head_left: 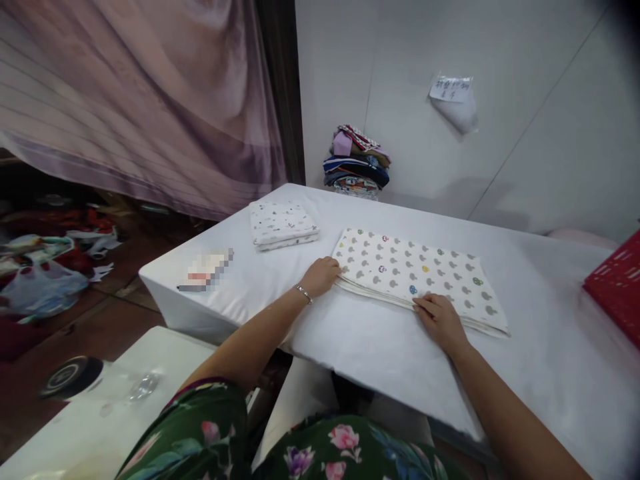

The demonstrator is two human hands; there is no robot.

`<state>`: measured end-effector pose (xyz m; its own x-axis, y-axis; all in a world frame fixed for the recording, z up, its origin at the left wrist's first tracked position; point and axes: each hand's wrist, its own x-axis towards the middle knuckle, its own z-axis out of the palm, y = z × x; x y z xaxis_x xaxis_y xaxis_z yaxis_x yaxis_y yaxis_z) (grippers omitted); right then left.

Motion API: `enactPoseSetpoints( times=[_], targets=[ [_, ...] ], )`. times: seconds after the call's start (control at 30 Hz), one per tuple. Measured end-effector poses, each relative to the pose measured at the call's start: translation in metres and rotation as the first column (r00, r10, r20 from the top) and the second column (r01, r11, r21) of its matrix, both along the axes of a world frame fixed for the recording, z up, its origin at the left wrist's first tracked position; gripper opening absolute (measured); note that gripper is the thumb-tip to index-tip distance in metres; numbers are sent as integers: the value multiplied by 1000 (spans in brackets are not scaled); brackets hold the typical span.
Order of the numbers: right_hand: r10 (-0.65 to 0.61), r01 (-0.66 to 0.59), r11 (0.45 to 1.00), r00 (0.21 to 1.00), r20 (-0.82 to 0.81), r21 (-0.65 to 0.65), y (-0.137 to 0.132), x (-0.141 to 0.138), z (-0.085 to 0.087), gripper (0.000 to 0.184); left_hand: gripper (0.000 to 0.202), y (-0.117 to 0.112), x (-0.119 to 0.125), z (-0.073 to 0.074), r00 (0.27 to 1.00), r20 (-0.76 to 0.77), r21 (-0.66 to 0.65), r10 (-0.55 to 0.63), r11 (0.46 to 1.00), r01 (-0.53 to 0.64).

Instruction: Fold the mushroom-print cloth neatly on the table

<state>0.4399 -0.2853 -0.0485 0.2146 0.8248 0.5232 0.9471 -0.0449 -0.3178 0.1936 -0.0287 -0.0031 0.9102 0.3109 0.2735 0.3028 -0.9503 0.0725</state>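
A folded white cloth [400,267] with grey and coloured mushroom-like prints lies in a long strip on the white-covered table [350,340]. My left hand [321,276] grips its near left corner, fingers closed on the edge. Along the near edge, right of the middle, my right hand [440,320] pinches the layers between thumb and fingers. Several layers show at that near side. Left of it, a smaller folded cloth [283,223] with small dark prints sits in a neat square, touched by neither hand.
A blurred-out flat object [206,270] lies near the table's left corner. Folded clothes [356,160] are stacked by the wall. At the right edge stands a red basket [617,287]. A white surface [125,400] at lower left holds a clear container with a black lid [75,378].
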Motion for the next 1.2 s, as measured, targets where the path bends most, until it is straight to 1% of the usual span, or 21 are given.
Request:
enactPoseSetpoints(
  times=[0.13,0.23,0.3,0.47,0.57,0.67,0.83,0.93,1.0,1.1,1.2],
  targets=[
    [3,-3,1000,1000,-8,28,-1,-1,1,25,20,-3,-4,-5,998,61,67,24,997,-28],
    [7,-7,1000,1000,5,1,-1,0,0,25,20,-3,-8,-11,996,80,51,46,997,-50],
    [11,-11,1000,1000,5,-10,-1,1,-1,25,20,-3,-11,-12,996,83,28,34,999,-36],
    [10,-10,1000,1000,7,10,-1,0,0,25,24,-3,-18,-8,993,96,-27,-63,997,66],
    [18,-18,1000,1000,7,-1,-1,-1,2,26,29,-6,-21,-6,994,89,-46,-66,996,70],
    [26,-26,1000,1000,13,-14,0,-2,4,26,28,-8,-20,-5,993,88,-19,-77,997,79],
    [17,-17,999,1000,14,-44,1,-2,5,26,14,-6,-9,2,992,65,41,-111,993,109],
    [9,-9,1000,1000,16,-27,2,-3,6,25,18,-5,-5,4,992,71,101,-107,990,100],
    [11,-11,1000,1000,18,-22,4,-3,7,23,21,-4,-3,1,992,89,125,-90,989,78],
    [2,-1,1000,1000,12,-24,7,-4,8,21,25,-3,-5,-7,989,134,111,-63,993,48],
    [8,-9,1000,1000,-26,-16,6,-6,10,20,28,1,-8,-13,986,146,87,-82,994,70]
  ],
)
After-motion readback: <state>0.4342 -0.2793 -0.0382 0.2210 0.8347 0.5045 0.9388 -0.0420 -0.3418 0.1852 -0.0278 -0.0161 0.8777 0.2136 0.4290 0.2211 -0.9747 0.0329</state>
